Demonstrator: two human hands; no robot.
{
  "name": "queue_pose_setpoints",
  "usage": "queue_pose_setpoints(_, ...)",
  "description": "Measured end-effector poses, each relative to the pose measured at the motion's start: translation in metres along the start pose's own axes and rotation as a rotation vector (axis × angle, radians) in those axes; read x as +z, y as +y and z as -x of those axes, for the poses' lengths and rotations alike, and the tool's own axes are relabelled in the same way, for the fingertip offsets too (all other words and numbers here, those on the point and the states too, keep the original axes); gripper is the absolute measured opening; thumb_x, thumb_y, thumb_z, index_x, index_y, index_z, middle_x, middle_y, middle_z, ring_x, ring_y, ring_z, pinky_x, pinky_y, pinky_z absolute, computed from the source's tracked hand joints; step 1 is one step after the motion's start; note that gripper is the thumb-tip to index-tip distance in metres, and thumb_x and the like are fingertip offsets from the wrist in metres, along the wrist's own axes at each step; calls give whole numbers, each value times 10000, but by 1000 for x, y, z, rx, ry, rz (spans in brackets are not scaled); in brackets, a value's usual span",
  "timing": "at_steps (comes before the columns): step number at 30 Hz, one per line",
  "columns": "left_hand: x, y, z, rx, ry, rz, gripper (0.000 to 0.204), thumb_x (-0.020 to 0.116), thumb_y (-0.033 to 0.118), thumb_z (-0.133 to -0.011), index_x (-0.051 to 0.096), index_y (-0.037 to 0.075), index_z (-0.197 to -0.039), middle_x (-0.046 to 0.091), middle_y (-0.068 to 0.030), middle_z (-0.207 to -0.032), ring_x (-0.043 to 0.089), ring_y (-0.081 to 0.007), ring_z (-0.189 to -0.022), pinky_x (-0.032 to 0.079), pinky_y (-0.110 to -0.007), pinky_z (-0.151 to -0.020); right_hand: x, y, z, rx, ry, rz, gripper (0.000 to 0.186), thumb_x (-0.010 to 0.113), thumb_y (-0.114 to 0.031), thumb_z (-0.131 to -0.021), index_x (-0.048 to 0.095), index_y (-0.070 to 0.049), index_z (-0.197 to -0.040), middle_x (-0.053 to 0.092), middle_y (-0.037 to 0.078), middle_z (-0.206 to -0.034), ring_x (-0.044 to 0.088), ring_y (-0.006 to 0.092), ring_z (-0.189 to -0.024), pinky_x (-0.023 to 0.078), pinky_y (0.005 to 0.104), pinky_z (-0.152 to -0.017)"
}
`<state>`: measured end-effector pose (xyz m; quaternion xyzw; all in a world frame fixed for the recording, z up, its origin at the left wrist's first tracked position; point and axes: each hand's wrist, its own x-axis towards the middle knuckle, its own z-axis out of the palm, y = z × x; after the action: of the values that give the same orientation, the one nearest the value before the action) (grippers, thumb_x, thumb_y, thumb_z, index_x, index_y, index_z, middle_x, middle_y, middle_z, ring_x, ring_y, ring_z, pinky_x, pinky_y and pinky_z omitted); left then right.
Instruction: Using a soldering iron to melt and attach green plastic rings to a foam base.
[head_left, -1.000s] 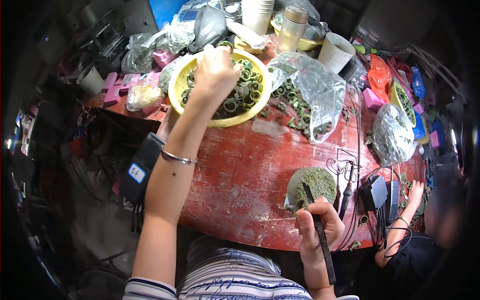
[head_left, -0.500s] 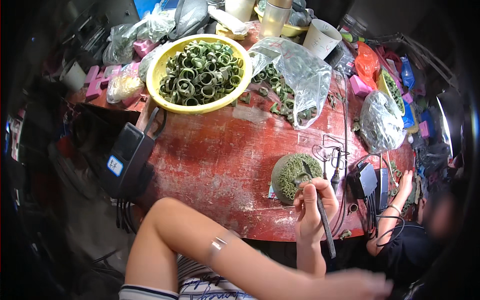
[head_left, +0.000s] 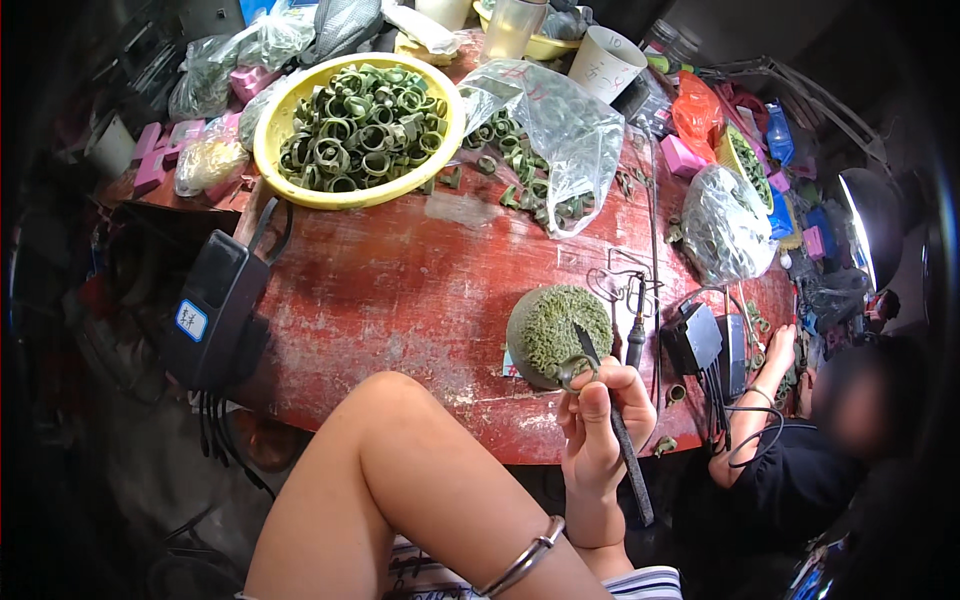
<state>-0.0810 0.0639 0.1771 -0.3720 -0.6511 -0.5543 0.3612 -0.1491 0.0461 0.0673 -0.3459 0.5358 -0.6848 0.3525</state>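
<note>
My right hand (head_left: 600, 425) is closed round a long dark file (head_left: 628, 460) and a small green ring piece (head_left: 574, 372) at its fingertips. Behind them sits a round block (head_left: 545, 325) with a crumbly green top. My left forearm (head_left: 470, 500), wearing a metal bangle, bends across the bottom of the picture and leaves it at the lower edge, so that hand is not in view. A yellow bowl (head_left: 265, 150) heaped with green rings stands at the back left of the worn red table (head_left: 390, 310).
A clear bag (head_left: 570, 130) lies among loose rings. A black device (head_left: 215, 310) hangs at the left edge. A pen-like tool (head_left: 635, 340), cables and dark boxes (head_left: 690, 345) are at right, beside a co-worker (head_left: 780, 470). Cups (head_left: 605, 65) and bags line the back.
My left hand has left the bowl and swung down out of view. My right hand stays on the file and ring. The table appears higher and further left in the picture.
</note>
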Motion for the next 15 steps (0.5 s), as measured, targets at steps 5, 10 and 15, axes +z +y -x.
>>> queue_pose_setpoints(5, -29, 14, 1, 20, -42, -59, 265, 559, 323, -677, 602, 65, -714, 552, -105, -735, 539, -257, -729, 429, -369, -639, 0, -1, 6, -12, 13, -19, 235, 622, -208, -844, 535, 7, -803, 493, 37, -694, 469, 68, -535, 325, 177, -455)
queue_pose_setpoints(10, -39, 27, 5, 44, -77, -129, 285, 551, 336, -678, 600, 58, -717, 553, -104, -729, 537, -254, -713, 422, -369, -620, 5, 2, 9, -60, 40, -52, 233, 633, -200, -834, 535, 8, -797, 484, 35, -674, 445, 68, -520, 316, 183, -444)
queue_pose_setpoints(15, -30, 28, 0, 35, -125, -189, 305, 543, 349, -678, 597, 52, -721, 554, -103, -723, 536, -250, -697, 414, -370, -602, 3, 3, 9, -55, 78, -46, 252, 649, -213, -821, 535, 10, -795, 476, 31, -658, 431, 66, -505, 306, 185, -436)
